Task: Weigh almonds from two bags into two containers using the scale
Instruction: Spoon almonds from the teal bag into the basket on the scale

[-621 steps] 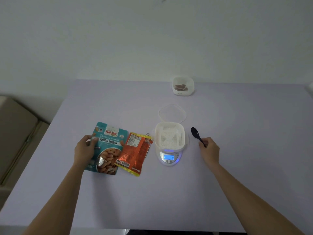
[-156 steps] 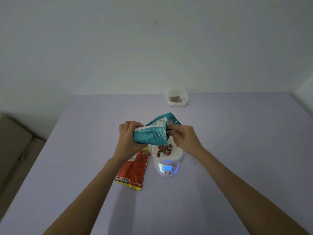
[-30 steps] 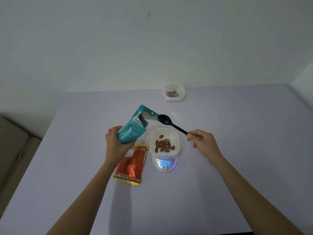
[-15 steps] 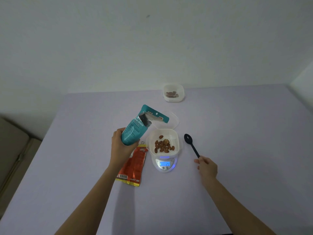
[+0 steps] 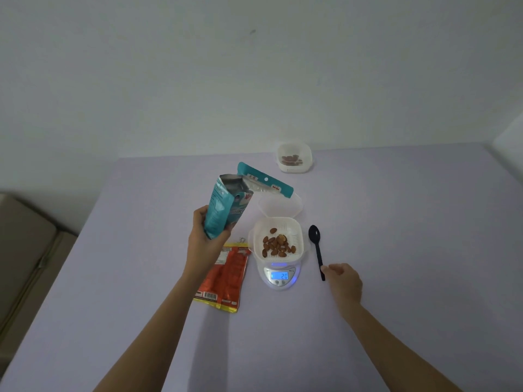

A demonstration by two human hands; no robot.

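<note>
My left hand (image 5: 208,240) grips an open teal almond bag (image 5: 222,206) and holds it tilted above the table, left of the scale. A white perforated container (image 5: 278,223) holding several almonds (image 5: 276,246) sits on the small digital scale (image 5: 280,277), whose lit display reads 20. A black spoon (image 5: 317,247) lies flat on the table to the right of the scale. My right hand (image 5: 343,281) rests at the end of its handle, with the fingertips touching it but not wrapped around it. An orange bag (image 5: 226,275) lies flat beside the scale.
A clear lid (image 5: 283,206) lies just behind the scale. A second white container (image 5: 295,159) with almonds stands near the table's (image 5: 396,222) far edge. Beige furniture (image 5: 22,250) sits beyond the left edge. A wall rises behind.
My right hand brought the spoon down from over the bag's mouth and laid it on the table to the right of the scale. The teal bag has risen slightly and stands more upright.
</note>
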